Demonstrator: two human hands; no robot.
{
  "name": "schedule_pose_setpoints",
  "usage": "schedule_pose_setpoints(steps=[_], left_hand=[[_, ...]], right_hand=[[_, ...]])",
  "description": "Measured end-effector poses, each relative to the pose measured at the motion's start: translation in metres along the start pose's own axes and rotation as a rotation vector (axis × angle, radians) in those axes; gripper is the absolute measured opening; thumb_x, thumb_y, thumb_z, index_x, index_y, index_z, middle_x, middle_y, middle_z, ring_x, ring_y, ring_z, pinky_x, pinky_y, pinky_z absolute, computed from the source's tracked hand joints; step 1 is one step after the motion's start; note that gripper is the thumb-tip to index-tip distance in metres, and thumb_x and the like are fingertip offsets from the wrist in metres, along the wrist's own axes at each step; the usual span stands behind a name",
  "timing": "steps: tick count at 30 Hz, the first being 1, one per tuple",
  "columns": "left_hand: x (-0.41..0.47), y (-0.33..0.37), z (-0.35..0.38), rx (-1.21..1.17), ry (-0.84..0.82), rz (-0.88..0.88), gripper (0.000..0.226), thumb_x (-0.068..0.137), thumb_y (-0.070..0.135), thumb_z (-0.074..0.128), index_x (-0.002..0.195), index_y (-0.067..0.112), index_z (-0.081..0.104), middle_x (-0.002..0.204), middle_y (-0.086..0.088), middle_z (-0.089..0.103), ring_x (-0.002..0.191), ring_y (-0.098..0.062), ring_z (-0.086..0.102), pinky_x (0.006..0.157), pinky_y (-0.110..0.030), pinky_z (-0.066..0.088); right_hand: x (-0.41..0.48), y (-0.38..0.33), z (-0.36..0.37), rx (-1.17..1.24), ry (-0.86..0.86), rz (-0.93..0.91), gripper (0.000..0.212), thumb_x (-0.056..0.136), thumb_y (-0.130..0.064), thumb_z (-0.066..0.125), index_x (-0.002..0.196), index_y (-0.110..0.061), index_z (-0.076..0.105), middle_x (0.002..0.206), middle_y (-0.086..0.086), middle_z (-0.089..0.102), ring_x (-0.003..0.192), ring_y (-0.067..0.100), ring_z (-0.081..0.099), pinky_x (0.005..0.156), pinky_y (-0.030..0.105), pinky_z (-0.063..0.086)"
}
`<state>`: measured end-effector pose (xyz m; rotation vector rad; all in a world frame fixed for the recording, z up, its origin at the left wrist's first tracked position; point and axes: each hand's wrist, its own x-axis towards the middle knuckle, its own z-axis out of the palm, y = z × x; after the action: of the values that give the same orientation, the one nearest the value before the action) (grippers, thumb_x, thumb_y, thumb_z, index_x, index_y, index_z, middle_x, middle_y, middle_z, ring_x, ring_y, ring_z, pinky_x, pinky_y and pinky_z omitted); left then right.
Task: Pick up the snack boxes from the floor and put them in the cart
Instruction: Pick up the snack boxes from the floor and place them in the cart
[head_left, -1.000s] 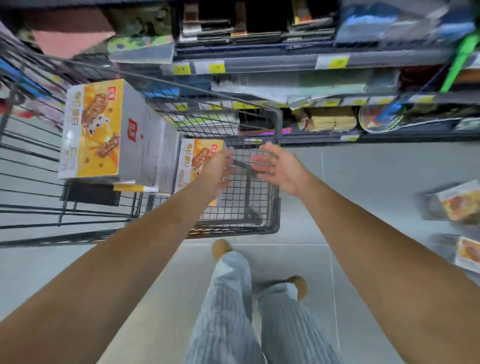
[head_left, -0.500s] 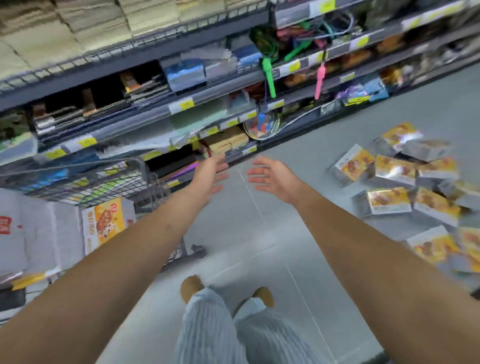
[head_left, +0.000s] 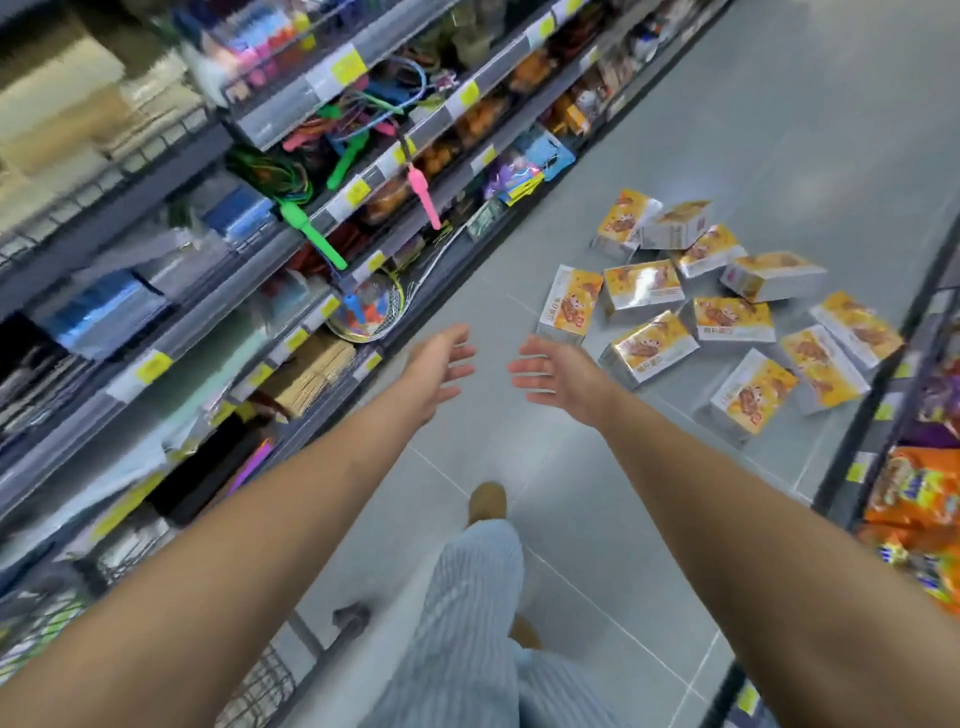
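Observation:
Several yellow and silver snack boxes (head_left: 727, 312) lie scattered on the grey floor ahead and to the right. The nearest one (head_left: 569, 306) stands just beyond my right hand. My left hand (head_left: 439, 366) and my right hand (head_left: 558, 371) are both stretched forward, palms facing each other, fingers straight, holding nothing. Only a corner of the wire cart (head_left: 254, 686) shows at the bottom left, its inside out of sight.
Store shelves (head_left: 291, 244) with price tags, skipping ropes and rackets run along the left. Another shelf (head_left: 914, 499) with orange snack bags stands at the right edge. My striped trouser legs and tan shoes (head_left: 488, 504) are below, on grey floor tiles.
My view has swung right, away from the cart and the boxes in it, toward the pile on the floor. Both empty hands have left the cart and reach toward the boxes.

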<state>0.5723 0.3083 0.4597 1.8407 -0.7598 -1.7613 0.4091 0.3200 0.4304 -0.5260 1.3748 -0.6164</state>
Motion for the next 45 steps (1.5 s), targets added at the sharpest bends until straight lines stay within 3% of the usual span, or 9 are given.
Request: schedule_pose_setpoints(steps=[2, 6, 12, 18, 27, 32, 35, 37, 45], left_hand=[[0.02, 0.018, 0.015, 0.042, -0.026, 0.004, 0.02, 0.094, 0.038, 0.047, 0.105, 0.023, 0.054, 0.109, 0.003, 0.061, 0.091, -0.016, 0.057, 0.081, -0.031, 0.037], [0.063, 0.059, 0.056, 0.159, -0.107, -0.008, 0.021, 0.093, 0.039, 0.048, 0.105, 0.023, 0.055, 0.107, 0.004, 0.062, 0.08, -0.01, 0.057, 0.066, -0.025, 0.037], [0.106, 0.109, 0.128, 0.341, -0.275, -0.012, 0.018, 0.091, 0.042, 0.05, 0.092, 0.026, 0.058, 0.106, 0.005, 0.062, 0.091, -0.015, 0.056, 0.066, -0.027, 0.037], [0.133, 0.131, 0.214, 0.491, -0.414, -0.012, 0.039, 0.091, 0.044, 0.051, 0.121, 0.019, 0.057, 0.117, 0.003, 0.063, 0.096, -0.014, 0.058, 0.078, -0.031, 0.038], [0.169, 0.148, 0.342, 0.674, -0.471, -0.05, 0.041, 0.093, 0.041, 0.052, 0.126, 0.016, 0.055, 0.129, -0.002, 0.059, 0.117, -0.021, 0.056, 0.097, -0.037, 0.038], [0.214, 0.15, 0.41, 0.773, -0.448, 0.039, 0.015, 0.092, 0.036, 0.055, 0.096, 0.022, 0.058, 0.112, 0.001, 0.058, 0.109, -0.018, 0.056, 0.083, -0.028, 0.04], [0.248, 0.139, 0.446, 0.78, -0.468, 0.037, 0.033, 0.091, 0.033, 0.058, 0.118, 0.014, 0.055, 0.116, 0.002, 0.057, 0.108, -0.017, 0.054, 0.074, -0.025, 0.038], [0.269, 0.13, 0.462, 0.798, -0.468, 0.035, 0.047, 0.091, 0.035, 0.059, 0.131, 0.011, 0.051, 0.128, -0.001, 0.056, 0.114, -0.019, 0.053, 0.079, -0.025, 0.036], [0.389, 0.073, 0.504, 0.85, -0.402, -0.033, 0.058, 0.092, 0.032, 0.059, 0.141, 0.009, 0.039, 0.144, -0.007, 0.044, 0.129, -0.02, 0.045, 0.088, -0.022, 0.032]], right_hand=[[0.009, -0.011, -0.018, 0.021, 0.035, 0.004, 0.014, 0.096, -0.03, 0.049, 0.094, -0.018, 0.056, 0.101, 0.005, 0.066, 0.087, 0.019, 0.064, 0.092, 0.037, 0.046], [0.033, -0.039, -0.059, 0.1, 0.137, 0.023, 0.016, 0.095, -0.03, 0.051, 0.101, -0.016, 0.057, 0.102, 0.005, 0.067, 0.09, 0.021, 0.063, 0.086, 0.035, 0.046], [0.049, -0.067, -0.121, 0.256, 0.274, 0.017, 0.016, 0.096, -0.032, 0.05, 0.098, -0.017, 0.057, 0.098, 0.003, 0.068, 0.086, 0.018, 0.064, 0.078, 0.032, 0.048], [0.054, -0.066, -0.189, 0.405, 0.405, 0.021, 0.017, 0.096, -0.032, 0.05, 0.099, -0.018, 0.058, 0.089, 0.0, 0.067, 0.08, 0.016, 0.063, 0.071, 0.029, 0.046], [0.091, -0.064, -0.302, 0.526, 0.511, 0.108, 0.018, 0.093, -0.035, 0.053, 0.092, -0.018, 0.059, 0.089, 0.002, 0.068, 0.081, 0.018, 0.064, 0.075, 0.031, 0.046], [0.129, -0.073, -0.369, 0.571, 0.55, 0.159, 0.014, 0.094, -0.029, 0.053, 0.089, -0.019, 0.06, 0.09, 0.003, 0.068, 0.084, 0.019, 0.064, 0.078, 0.034, 0.047], [0.156, -0.073, -0.404, 0.574, 0.565, 0.195, 0.012, 0.095, -0.029, 0.054, 0.092, -0.019, 0.06, 0.088, 0.002, 0.068, 0.082, 0.018, 0.063, 0.078, 0.034, 0.048], [0.174, -0.071, -0.421, 0.588, 0.599, 0.196, 0.011, 0.095, -0.027, 0.054, 0.09, -0.019, 0.059, 0.086, 0.0, 0.066, 0.078, 0.015, 0.062, 0.071, 0.03, 0.048], [0.276, -0.014, -0.472, 0.635, 0.674, 0.303, 0.011, 0.093, -0.026, 0.058, 0.083, -0.022, 0.057, 0.085, 0.0, 0.063, 0.075, 0.013, 0.058, 0.067, 0.029, 0.045]])
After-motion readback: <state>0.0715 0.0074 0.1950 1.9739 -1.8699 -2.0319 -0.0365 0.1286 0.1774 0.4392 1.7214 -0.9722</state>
